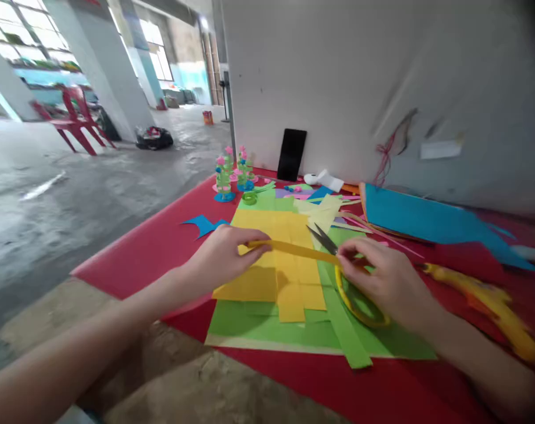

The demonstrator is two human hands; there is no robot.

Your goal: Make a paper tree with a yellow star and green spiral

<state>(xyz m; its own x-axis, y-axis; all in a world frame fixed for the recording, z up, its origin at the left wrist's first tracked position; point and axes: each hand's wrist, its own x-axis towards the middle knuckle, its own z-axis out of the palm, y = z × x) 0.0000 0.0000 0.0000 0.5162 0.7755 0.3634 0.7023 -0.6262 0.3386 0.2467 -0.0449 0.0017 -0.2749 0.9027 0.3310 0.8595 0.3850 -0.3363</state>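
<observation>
The yellow strip (294,250) stretches between your hands above the yellow sheet (276,265). Your left hand (221,256) pinches its left end between thumb and fingers. Your right hand (382,280) pinches the other end, fingers curled, with the scissors (324,238) just beside it and a yellow loop (360,312) beneath. Green paper (267,324) lies under the sheet on the red table (152,247). Blue paper (418,218) lies near the white wall (338,76). Small paper trees (225,176) stand at the far edge. Red chairs (75,118) stand well off on the concrete floor.
</observation>
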